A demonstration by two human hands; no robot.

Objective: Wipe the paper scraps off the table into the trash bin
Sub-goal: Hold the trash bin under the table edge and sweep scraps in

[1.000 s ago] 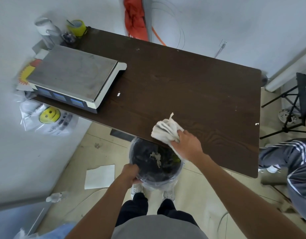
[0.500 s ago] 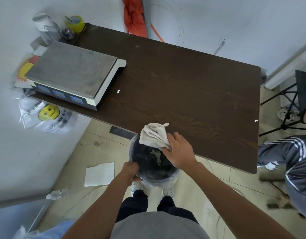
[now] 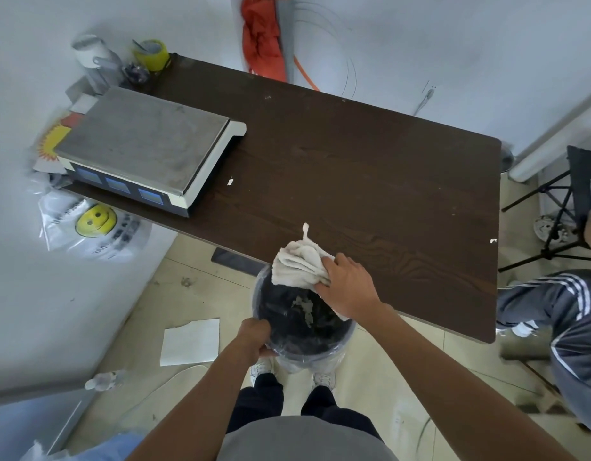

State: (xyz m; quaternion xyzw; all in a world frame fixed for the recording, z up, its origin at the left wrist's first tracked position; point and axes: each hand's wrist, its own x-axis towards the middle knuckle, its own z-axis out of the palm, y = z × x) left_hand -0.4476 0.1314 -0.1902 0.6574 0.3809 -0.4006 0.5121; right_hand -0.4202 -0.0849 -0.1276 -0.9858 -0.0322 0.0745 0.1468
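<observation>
My right hand (image 3: 349,285) grips a crumpled off-white cloth (image 3: 299,263) at the near edge of the dark wooden table (image 3: 370,181), partly over the bin's mouth. The trash bin (image 3: 304,324), round with a dark liner and clear plastic bag, is held just below the table edge. My left hand (image 3: 254,337) grips its near-left rim. Pale paper bits lie inside the bin. One small white scrap (image 3: 230,182) lies on the table beside the scale, and another scrap (image 3: 492,241) sits at the table's right edge.
A steel-topped weighing scale (image 3: 147,151) fills the table's left end, with a yellow tape roll (image 3: 151,53) and a bottle behind it. A white paper sheet (image 3: 191,341) lies on the floor. A seated person (image 3: 567,321) and a black stand (image 3: 567,207) are at the right.
My right hand drew the cloth back across the table to the near edge over the bin, then shifted slightly right. The left hand kept its grip on the bin rim.
</observation>
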